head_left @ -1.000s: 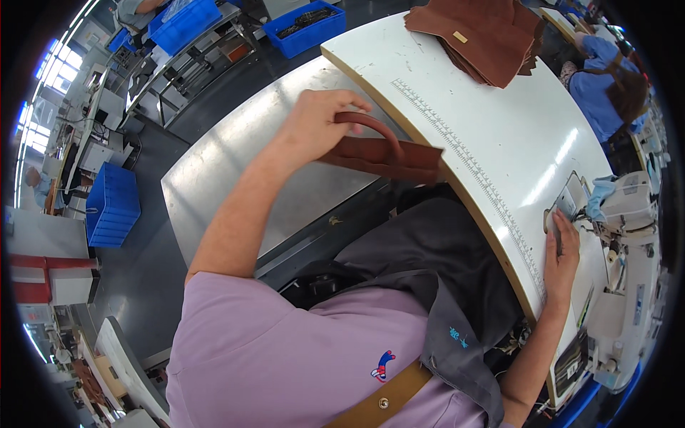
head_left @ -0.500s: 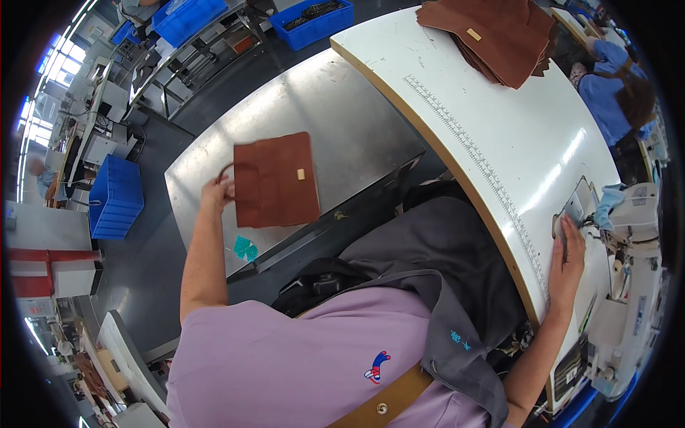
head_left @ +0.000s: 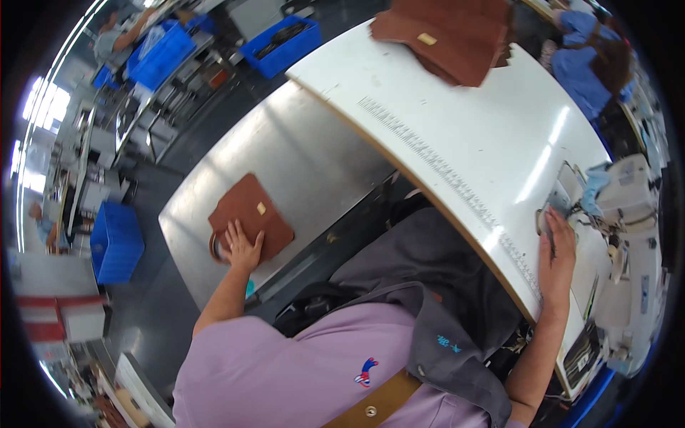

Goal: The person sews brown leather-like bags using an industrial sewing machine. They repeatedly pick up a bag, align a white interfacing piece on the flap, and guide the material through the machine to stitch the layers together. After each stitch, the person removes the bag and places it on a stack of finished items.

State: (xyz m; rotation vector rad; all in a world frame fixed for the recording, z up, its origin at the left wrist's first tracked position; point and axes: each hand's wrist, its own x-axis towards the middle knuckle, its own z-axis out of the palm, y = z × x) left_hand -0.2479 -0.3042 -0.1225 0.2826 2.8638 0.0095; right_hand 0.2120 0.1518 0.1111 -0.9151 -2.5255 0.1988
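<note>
A brown leather bag piece (head_left: 275,227) with a small gold tab and a curved handle lies on the steel side table (head_left: 321,143). My left hand (head_left: 242,250) rests flat on it with fingers spread, near the handle. My right hand (head_left: 559,251) lies with fingers extended at the metal plate of the sewing machine (head_left: 628,192), on the right part of the white worktable (head_left: 499,157). A light blue cloth (head_left: 594,191) hangs on the machine. A printed ruler scale runs along the table's near edge.
A stack of brown leather pieces (head_left: 457,43) sits at the back of the white table. Blue crates (head_left: 114,242) stand on the floor at left and behind. Co-workers (head_left: 578,71) are at stations to the right and left. A small teal item (head_left: 250,287) lies by the steel table's edge.
My left hand has carried the bag piece by its handle leftward from beside the white table, laid it on the steel table and released it to rest spread on top. My right hand remains in place.
</note>
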